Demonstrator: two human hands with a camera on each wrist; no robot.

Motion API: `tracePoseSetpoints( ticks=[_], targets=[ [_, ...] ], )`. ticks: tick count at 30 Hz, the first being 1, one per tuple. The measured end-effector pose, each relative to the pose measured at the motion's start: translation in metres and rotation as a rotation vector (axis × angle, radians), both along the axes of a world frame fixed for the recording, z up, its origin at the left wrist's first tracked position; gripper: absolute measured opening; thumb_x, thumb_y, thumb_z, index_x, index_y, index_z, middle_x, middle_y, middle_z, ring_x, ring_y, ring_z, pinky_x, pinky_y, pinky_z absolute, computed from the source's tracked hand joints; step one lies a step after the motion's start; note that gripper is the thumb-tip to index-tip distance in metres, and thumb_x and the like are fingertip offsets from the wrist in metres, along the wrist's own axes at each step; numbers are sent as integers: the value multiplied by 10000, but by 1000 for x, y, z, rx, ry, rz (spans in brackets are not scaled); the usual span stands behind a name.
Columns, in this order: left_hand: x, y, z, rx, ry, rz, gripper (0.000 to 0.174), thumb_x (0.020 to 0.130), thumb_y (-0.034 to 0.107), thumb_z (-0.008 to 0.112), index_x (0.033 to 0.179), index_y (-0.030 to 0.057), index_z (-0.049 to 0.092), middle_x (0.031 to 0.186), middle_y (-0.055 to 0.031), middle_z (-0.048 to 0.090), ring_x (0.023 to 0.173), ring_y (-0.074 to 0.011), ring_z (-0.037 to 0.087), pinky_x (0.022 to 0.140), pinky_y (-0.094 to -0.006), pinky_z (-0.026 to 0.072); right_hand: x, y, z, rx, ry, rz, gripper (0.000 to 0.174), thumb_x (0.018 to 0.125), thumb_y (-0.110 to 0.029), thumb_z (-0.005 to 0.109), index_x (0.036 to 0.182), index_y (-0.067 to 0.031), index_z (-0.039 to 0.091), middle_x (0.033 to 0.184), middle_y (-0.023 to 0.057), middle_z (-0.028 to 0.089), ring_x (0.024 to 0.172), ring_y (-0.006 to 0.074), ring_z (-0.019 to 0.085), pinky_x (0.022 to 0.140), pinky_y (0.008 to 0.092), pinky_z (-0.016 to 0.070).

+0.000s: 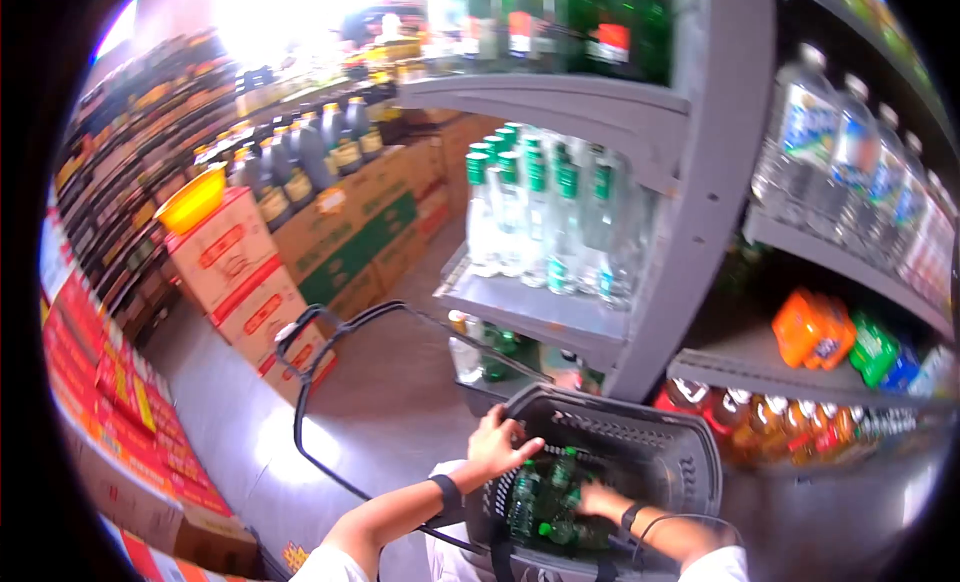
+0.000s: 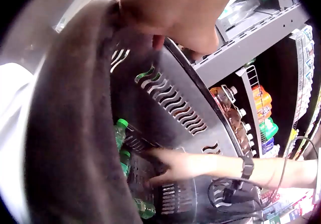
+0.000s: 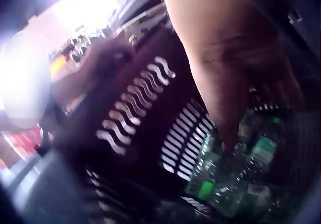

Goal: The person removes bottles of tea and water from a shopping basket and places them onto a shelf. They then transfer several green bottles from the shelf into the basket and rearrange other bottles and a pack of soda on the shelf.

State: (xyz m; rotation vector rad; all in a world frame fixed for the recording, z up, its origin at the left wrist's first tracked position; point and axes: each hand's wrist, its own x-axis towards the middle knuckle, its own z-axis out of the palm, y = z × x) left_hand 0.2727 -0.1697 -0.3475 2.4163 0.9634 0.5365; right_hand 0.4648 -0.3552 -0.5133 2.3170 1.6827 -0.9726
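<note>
A black basket (image 1: pixel 690 442) holds several clear green bottles (image 1: pixel 525 497) with green caps. My left hand (image 1: pixel 497 447) grips the basket's left rim; in the left wrist view that hand (image 2: pixel 175 13) lies across the rim, fingertips over the edge. Down inside the basket, beside the bottles, is my right hand (image 1: pixel 598 500), blurred in the head view. From the left wrist, the right hand (image 2: pixel 173 164) shows thumb and fingers spread with nothing between them. In the right wrist view it (image 3: pixel 235 83) hangs over the bottles (image 3: pixel 261 151), some fingers hidden.
A grey shelf unit (image 1: pixel 700 182) stands behind and right of the basket, bearing green-capped bottles (image 1: pixel 567 182), water bottles (image 1: pixel 805 112) and orange drinks (image 1: pixel 815 330). A black cart-like frame (image 1: pixel 300 412) stands left of the basket. Stacked boxes (image 1: pixel 235 272) are farther left.
</note>
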Motion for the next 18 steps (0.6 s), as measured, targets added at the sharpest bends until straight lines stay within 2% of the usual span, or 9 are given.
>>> tracePoseSetpoints(
  ticks=[2, 3, 5, 6, 8, 10, 11, 14, 18],
  targets=[
    [0, -1, 3, -14, -6, -14, 583, 754, 660, 624, 906, 101, 692, 1392, -258, 407, 1229, -412, 462, 993, -459, 420, 7, -3, -82, -54, 43, 36, 630, 776, -337, 677, 1326, -73, 519, 1399, 288, 416, 1247, 434, 475, 997, 515, 439],
    [-1, 0, 3, -7, 1, -10, 592, 755, 664, 617, 910, 98, 692, 1395, -259, 405, 1230, -411, 461, 993, -457, 421, 11, 3, -88, -363, 97, 159, 725, 780, -337, 691, 1406, -94, 418, 1479, 275, 303, 1290, 452, 419, 1014, 535, 414],
    [1, 0, 1, -1, 30, 1, 609, 759, 670, 602, 919, 89, 693, 1410, -258, 390, 1232, -409, 459, 994, -455, 423, -3, 1, -83, -401, 33, 59, 862, 809, -405, 682, 1491, -126, 234, 1529, 232, 228, 1372, 388, 320, 1052, 458, 395],
    [1, 0, 3, -3, 36, -3, 613, 758, 673, 600, 924, 90, 693, 1418, -257, 381, 1229, -410, 461, 992, -453, 426, 12, -19, -157, -73, -13, 77, 802, 777, -380, 692, 1419, -64, 331, 1327, 272, 506, 1194, 397, 530, 996, 453, 445],
    [0, 0, 3, -2, 27, 4, 614, 760, 673, 597, 923, 89, 693, 1414, -256, 384, 1214, -412, 473, 981, -455, 435, 26, 0, -131, -297, 183, 218, 663, 869, -374, 593, 1443, -128, 369, 1448, 202, 409, 1309, 326, 436, 1068, 425, 378],
    [0, 1, 4, 5, 24, -4, 616, 766, 672, 592, 927, 85, 689, 1404, -254, 390, 1186, -415, 491, 960, -467, 447, 22, -7, -118, -232, 384, 154, 592, 868, -342, 563, 1404, -123, 439, 1398, 175, 485, 1272, 294, 484, 1071, 407, 371],
    [0, 1, 4, -4, 31, -3, 609, 764, 680, 593, 932, 102, 688, 1402, -261, 389, 1204, -425, 478, 977, -467, 436, 28, -6, -183, -247, 539, 344, 587, 854, -304, 557, 1399, -116, 447, 1396, 154, 495, 1282, 286, 473, 1070, 406, 366],
    [1, 4, 0, 6, 43, -7, 610, 763, 693, 592, 938, 116, 684, 1400, -270, 387, 1225, -432, 463, 992, -467, 426, -31, -26, -103, -135, 294, 463, 406, 952, -217, 418, 1315, -66, 519, 1300, 168, 573, 1184, 292, 543, 1036, 402, 389],
    [0, 2, 2, 12, 49, -12, 621, 764, 699, 586, 932, 109, 680, 1401, -271, 385, 1229, -428, 459, 987, -470, 428, -36, -6, -107, -154, 250, 537, 426, 909, -250, 493, 1297, -80, 537, 1274, 169, 590, 1158, 308, 565, 1016, 411, 408]
  ],
)
